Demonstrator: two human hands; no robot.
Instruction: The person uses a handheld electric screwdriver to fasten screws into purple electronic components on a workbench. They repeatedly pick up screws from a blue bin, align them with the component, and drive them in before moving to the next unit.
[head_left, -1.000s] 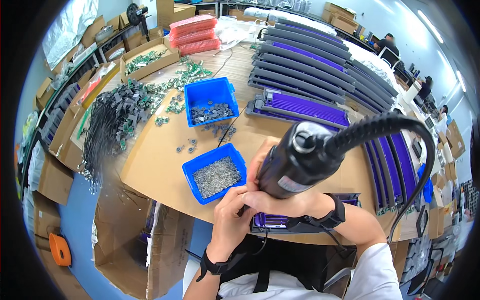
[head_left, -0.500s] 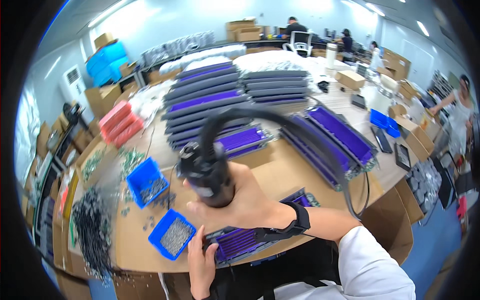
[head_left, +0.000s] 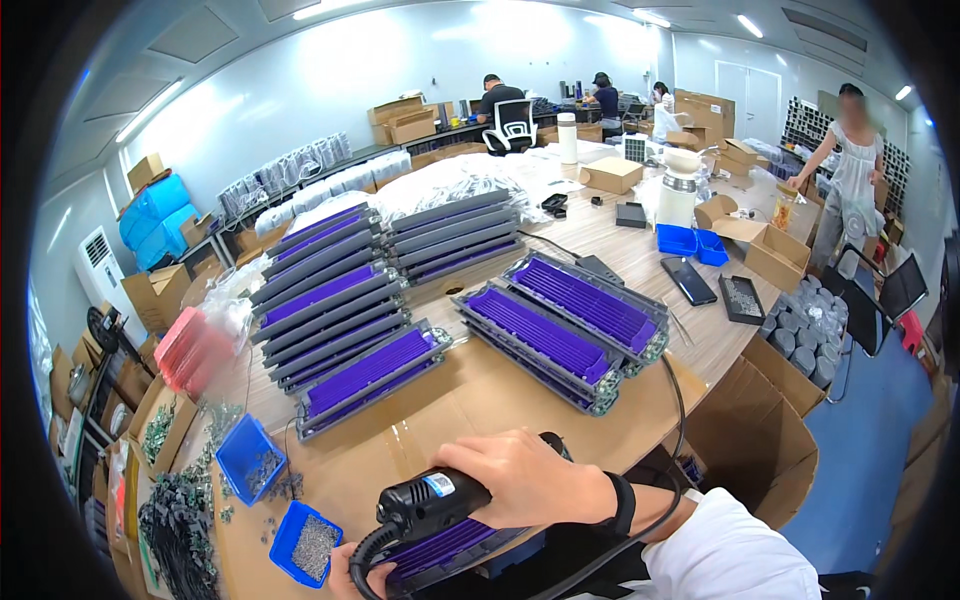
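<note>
My right hand (head_left: 530,485) is closed round a black corded electric screwdriver (head_left: 425,503), tilted over the front edge of the table. Below it lies a long grey housing with a ribbed purple inside (head_left: 445,558), partly hidden by the tool and hand. At the housing's left end my left hand (head_left: 352,572) has its fingers curled against the edge; the tool's cord hides part of them. Beside the left hand stands a blue bin (head_left: 303,545) full of small metal screws. Another blue bin (head_left: 250,458) behind it holds small dark parts.
Stacked purple-lined housings (head_left: 350,350) stand at the back left, with more (head_left: 560,330) to the right. Black cables (head_left: 180,535) bunch at the left edge. A phone (head_left: 690,281) and a black tray of small parts (head_left: 741,299) lie at right. A person (head_left: 850,180) stands beyond.
My right hand has lowered the screwdriver towards the front edge and turned it from upright to lying over. The view has shifted, so bins and stacks appear further left.
</note>
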